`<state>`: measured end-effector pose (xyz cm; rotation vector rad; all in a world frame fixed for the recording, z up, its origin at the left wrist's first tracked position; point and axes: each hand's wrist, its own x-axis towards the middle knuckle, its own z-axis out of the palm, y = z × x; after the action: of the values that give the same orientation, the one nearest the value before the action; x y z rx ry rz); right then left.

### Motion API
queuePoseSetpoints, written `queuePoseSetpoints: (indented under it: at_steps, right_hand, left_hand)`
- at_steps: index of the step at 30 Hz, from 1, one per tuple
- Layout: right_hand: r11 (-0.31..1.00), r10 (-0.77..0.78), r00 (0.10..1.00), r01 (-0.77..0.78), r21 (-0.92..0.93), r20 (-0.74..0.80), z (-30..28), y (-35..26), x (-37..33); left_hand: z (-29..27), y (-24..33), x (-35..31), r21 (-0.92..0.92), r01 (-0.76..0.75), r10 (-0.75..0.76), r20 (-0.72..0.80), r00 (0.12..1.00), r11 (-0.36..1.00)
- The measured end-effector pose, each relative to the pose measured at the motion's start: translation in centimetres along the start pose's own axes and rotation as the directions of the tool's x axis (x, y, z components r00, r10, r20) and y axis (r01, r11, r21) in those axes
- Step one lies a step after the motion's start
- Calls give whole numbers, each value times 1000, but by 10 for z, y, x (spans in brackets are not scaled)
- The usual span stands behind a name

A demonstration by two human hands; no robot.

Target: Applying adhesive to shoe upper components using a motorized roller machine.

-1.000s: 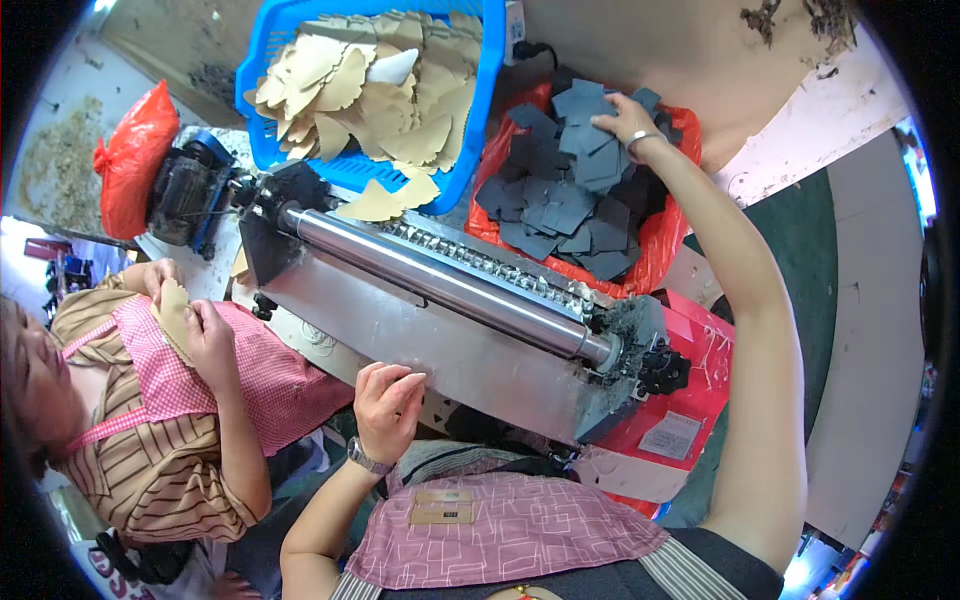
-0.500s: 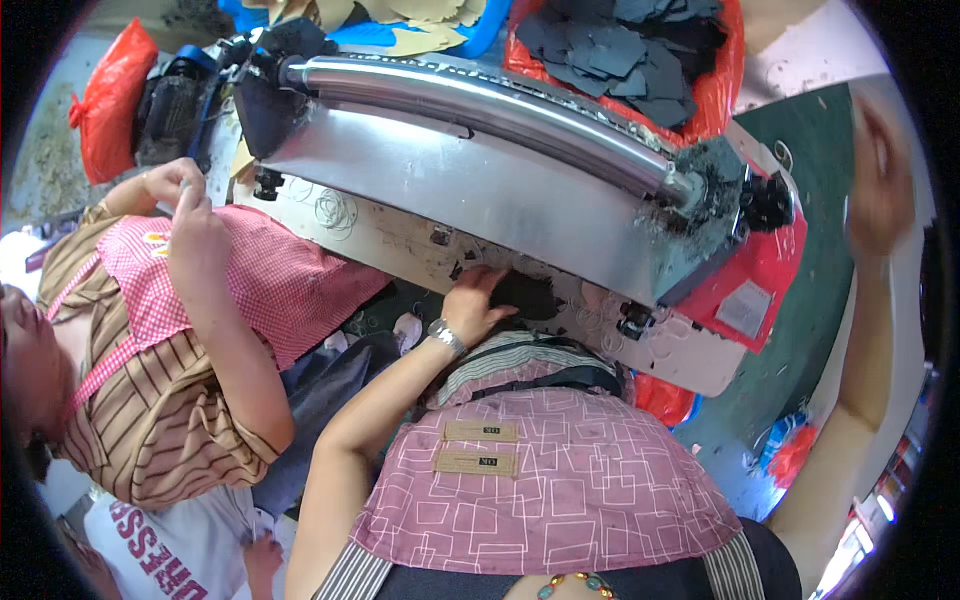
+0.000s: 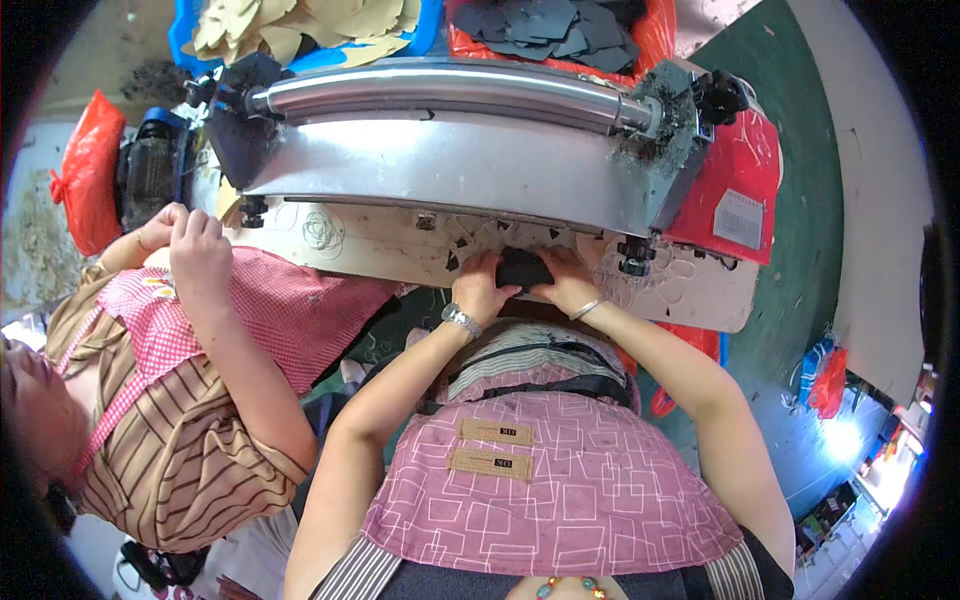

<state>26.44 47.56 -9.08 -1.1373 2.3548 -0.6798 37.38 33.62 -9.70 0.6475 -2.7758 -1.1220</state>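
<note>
Both hands meet at the bench edge in front of the steel roller machine. Between them sits a dark, flat stack of black cut pieces. My left hand, with a metal watch at the wrist, closes on the stack's left side. My right hand, wearing a bracelet, grips its right side. The fingertips of both hands are partly hidden behind the stack, and I cannot tell how many pieces it has.
A blue tray of tan pieces and a red bag of black pieces stand behind the machine. Scraps and thin strands litter the pale bench. A co-worker in a checked apron is close on the left. A red bag stands farther left.
My right hand has come in from the far right, where it was raised, to the black pieces. My left hand has stayed at them. The view has shifted and turned slightly.
</note>
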Motion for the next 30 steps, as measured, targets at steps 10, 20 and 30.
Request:
queuePoseSetpoints:
  at_steps: [10, 20, 30]
  right_hand:
    - [777, 113, 938, -289, 559, 327, -45, -17, 1]
    - [921, -379, 893, 389, -7, -242, -80, -103, -9]
    - [-30, 149, 904, -401, 916, 401, -84, -112, 0]
  left_hand:
    - [-50, 15, 9, -678, 473, -193, 449, 873, 563]
    - [-132, 65, 1, -105, -687, 664, -188, 724, 719]
    - [-148, 83, 1, -903, 332, -50, 357, 933, -272]
